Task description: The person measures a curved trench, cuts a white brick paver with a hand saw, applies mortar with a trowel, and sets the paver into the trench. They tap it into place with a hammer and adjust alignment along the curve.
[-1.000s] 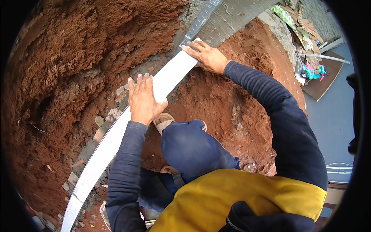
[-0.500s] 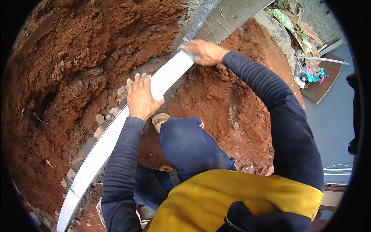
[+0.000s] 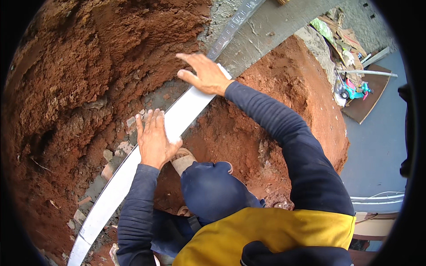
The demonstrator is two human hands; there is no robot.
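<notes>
A long white flat board [image 3: 120,181] lies along a strip of grey mortar and broken brick at the foot of a red earth bank. My left hand [image 3: 154,139] presses flat on the board near its middle, fingers spread. My right hand [image 3: 203,74] rests palm down on the board's far end, fingers spread, next to a grey concrete slab [image 3: 266,31]. Both arms wear dark blue sleeves. My knee in dark blue trousers [image 3: 213,190] and a sandalled foot [image 3: 183,158] are just below the board.
The red earth bank [image 3: 80,75] rises on the left. A mound of loose red soil [image 3: 284,111] lies on the right. A metal ruler strip [image 3: 235,22] runs up along the slab. Scrap boards and a small toy vehicle [image 3: 353,88] lie at the far right.
My right hand has slid forward past the board's far end toward the slab. The left hand stays flat on the board in about the same place.
</notes>
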